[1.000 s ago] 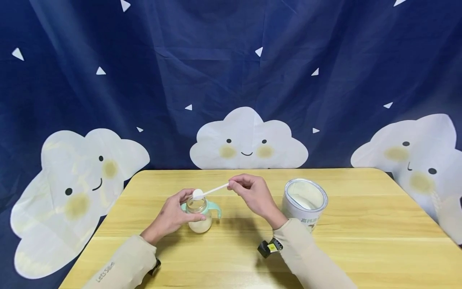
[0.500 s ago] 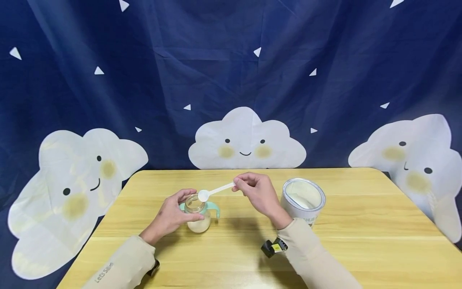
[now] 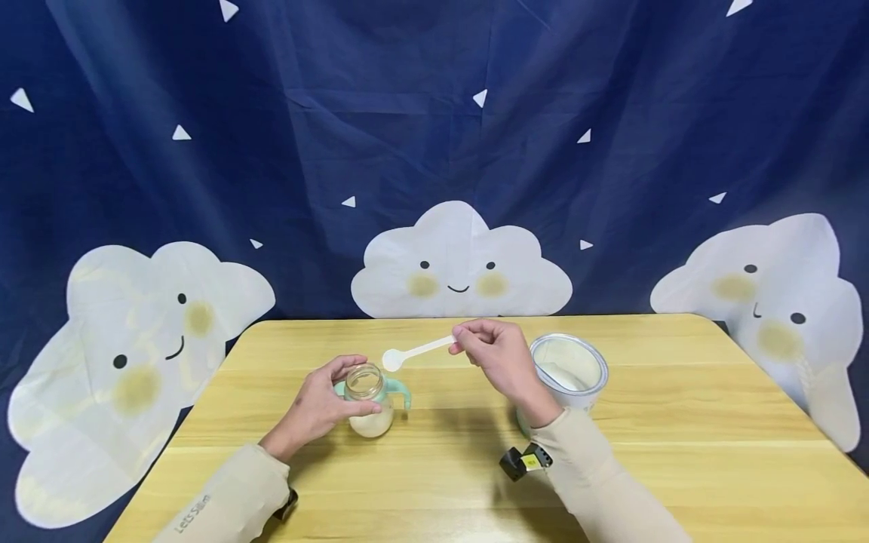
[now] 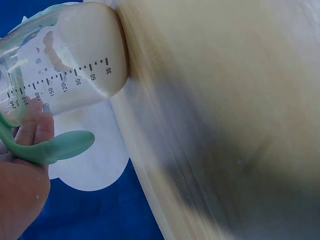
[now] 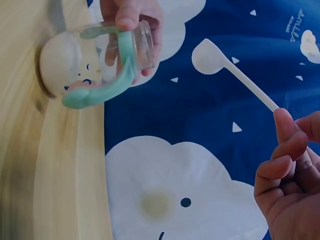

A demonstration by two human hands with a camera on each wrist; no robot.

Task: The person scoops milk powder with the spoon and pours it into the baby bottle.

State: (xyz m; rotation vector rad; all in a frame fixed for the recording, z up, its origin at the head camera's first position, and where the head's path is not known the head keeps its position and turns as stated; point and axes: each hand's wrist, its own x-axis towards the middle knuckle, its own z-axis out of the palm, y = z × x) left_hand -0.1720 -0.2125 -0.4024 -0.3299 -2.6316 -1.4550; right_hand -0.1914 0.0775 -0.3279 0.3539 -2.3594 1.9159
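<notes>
A clear baby bottle (image 3: 370,424) with mint green handles stands upright on the table, its mouth uncovered. Pale powder fills its lower part, against the printed scale in the left wrist view. My left hand (image 3: 317,406) grips the bottle round its neck, thumb in front and fingers behind. Between thumb and fingers, my right hand (image 3: 498,360) pinches the end of a white measuring scoop (image 5: 209,57). The scoop's bowl hangs in the air just right of the bottle's mouth. Behind my right wrist stands an open milk powder can (image 3: 570,369), powder showing inside.
The wooden table (image 3: 421,483) reaches back to a dark blue curtain (image 3: 434,113) printed with smiling clouds and small white triangles. A black wrist camera (image 3: 523,461) sits below my right sleeve.
My right hand has moved right with the scoop, whose bowl has gone from over the bottle's mouth to beside it. My left hand keeps its grip on the bottle.
</notes>
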